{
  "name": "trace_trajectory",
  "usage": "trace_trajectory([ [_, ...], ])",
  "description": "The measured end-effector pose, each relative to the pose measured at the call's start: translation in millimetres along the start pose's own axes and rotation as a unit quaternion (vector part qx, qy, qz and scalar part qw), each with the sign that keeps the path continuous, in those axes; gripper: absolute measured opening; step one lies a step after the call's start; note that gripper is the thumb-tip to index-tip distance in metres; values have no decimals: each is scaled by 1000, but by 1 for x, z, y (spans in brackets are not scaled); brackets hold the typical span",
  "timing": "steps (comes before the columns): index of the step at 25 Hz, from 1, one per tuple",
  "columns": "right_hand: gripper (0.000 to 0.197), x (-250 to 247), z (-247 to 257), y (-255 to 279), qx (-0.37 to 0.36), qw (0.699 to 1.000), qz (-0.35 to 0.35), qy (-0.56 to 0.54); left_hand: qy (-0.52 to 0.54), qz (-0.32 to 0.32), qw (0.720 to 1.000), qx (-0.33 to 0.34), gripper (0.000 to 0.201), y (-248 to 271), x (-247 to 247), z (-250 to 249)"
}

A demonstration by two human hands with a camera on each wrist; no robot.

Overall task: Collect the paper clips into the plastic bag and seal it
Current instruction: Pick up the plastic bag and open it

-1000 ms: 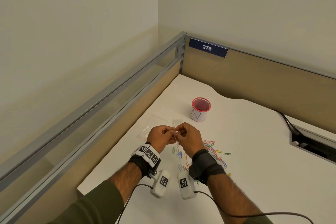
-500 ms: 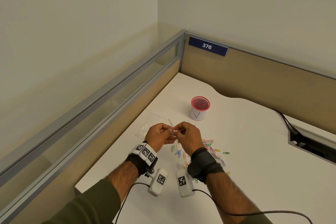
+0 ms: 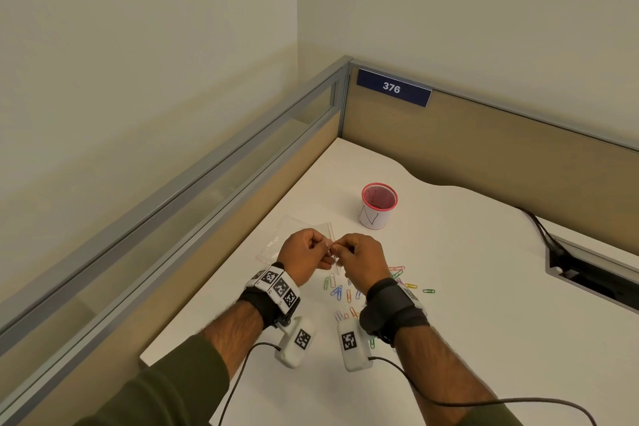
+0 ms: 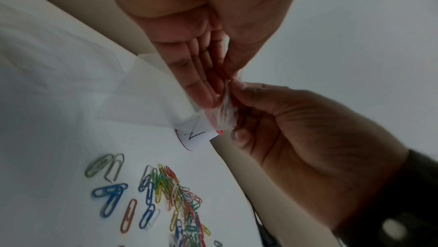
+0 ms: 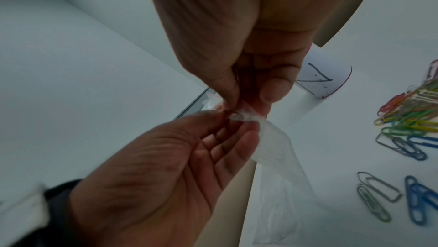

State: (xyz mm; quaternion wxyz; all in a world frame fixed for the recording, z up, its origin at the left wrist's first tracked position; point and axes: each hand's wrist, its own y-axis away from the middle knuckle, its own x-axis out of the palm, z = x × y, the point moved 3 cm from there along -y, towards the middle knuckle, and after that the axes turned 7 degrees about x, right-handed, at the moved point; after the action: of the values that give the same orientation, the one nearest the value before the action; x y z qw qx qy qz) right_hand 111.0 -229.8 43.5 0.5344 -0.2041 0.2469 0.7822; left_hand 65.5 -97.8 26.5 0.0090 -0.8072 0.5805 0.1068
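Between the two pinches, the plastic bag (image 4: 220, 118) hangs above the desk, its mouth edge nipped by the left hand (image 3: 304, 258) and the right hand (image 3: 363, 261). Below that hold, the paper clips (image 4: 170, 194) lie loose. If both layers are caught together, the mouth may stay closed, or the thin film may slip free.

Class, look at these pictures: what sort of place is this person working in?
Probably an office cubicle: a white desk boxed in by low partitions, a numbered plate reading 376, and a cable port set into the desktop.
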Motion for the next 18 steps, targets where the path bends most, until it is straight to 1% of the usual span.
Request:
trace_trajectory([
  [3, 17, 6, 3, 0, 12, 998, -20, 63, -118, -7, 993, 21, 11, 4, 2, -8],
  [5, 18, 11, 6, 1, 25, 994, -29, 102, -197, -12, 979, 45, 13, 5, 4, -13],
  [7, 18, 13, 8, 3, 30, 990, -45, 130, -252, -14, 965, 65, 15, 5, 7, -15],
  [10, 15, 5, 9, 1, 35, 989, -80, 120, -265, -22, 962, 66, 13, 6, 6, -16],
  [11, 13, 3, 10, -1, 29, 989, -74, 122, -260, -18, 963, 70, 13, 7, 5, -16],
  [13, 8, 0, 10, -2, 13, 989, -41, 142, -261, -1, 961, 89, 12, 7, 4, -18],
  [15, 11, 1, 8, -2, 14, 987, -10, 159, -270, 21, 958, 93, 12, 7, 2, -18],
  [16, 11, 1, 5, -2, 16, 986, -7, 164, -273, 32, 957, 90, 14, 7, 1, -17],
  [18, 7, -1, 3, -1, 20, 985, -29, 171, -279, 47, 956, 81, 19, 8, -1, -14],
])
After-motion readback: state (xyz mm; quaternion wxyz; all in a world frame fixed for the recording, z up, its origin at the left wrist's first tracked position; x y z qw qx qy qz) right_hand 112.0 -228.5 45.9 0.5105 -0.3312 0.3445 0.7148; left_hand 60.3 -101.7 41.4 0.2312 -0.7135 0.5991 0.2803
